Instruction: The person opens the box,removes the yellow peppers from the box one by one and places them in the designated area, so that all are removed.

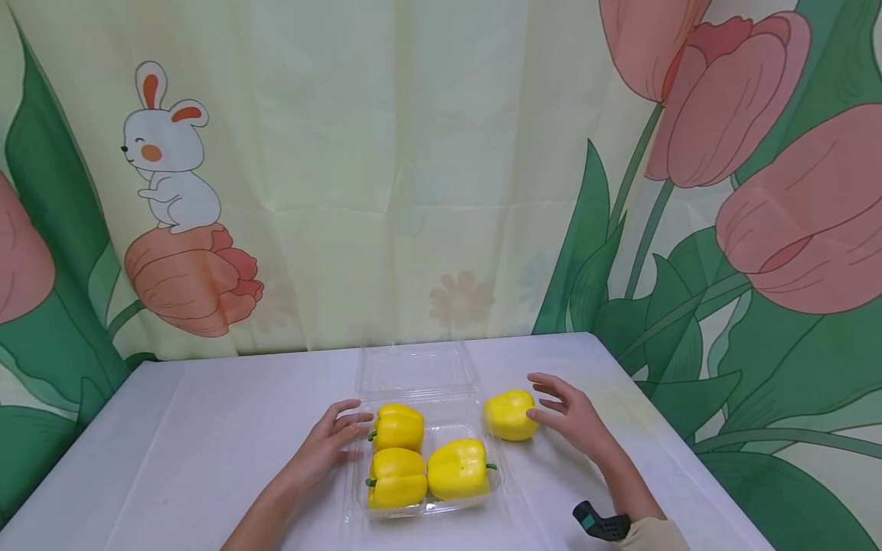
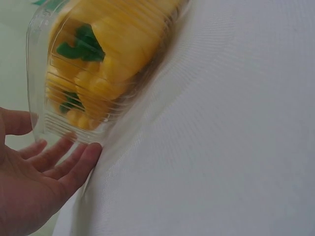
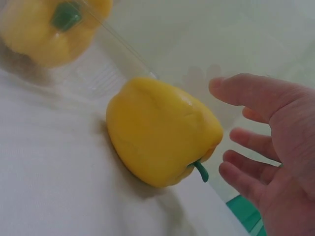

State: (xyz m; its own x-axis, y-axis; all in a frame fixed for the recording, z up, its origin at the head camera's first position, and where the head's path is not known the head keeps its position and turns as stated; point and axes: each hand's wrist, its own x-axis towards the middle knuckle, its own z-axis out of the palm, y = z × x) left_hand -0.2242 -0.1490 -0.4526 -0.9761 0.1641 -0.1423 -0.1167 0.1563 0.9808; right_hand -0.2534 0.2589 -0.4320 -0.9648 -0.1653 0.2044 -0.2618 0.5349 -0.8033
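A clear plastic clamshell box (image 1: 441, 507) lies with its lid (image 1: 417, 369) folded back, and three yellow bell peppers with green stems sit inside: one at the back left (image 1: 400, 427), one at the front left (image 1: 398, 478) and one on the right (image 1: 458, 468). My left hand (image 1: 324, 444) is at the box's left side, fingertips right at its wall in the left wrist view. Outside the box on the right, another yellow bell pepper (image 3: 160, 132) rests on the table. Beside it my right hand (image 1: 568, 417) has its fingers spread, holding nothing.
The table (image 1: 227, 428) wears a white cloth. Behind it hangs a curtain (image 1: 331, 176) printed with tulips and a rabbit. A black band (image 1: 599, 523) is on the right wrist.
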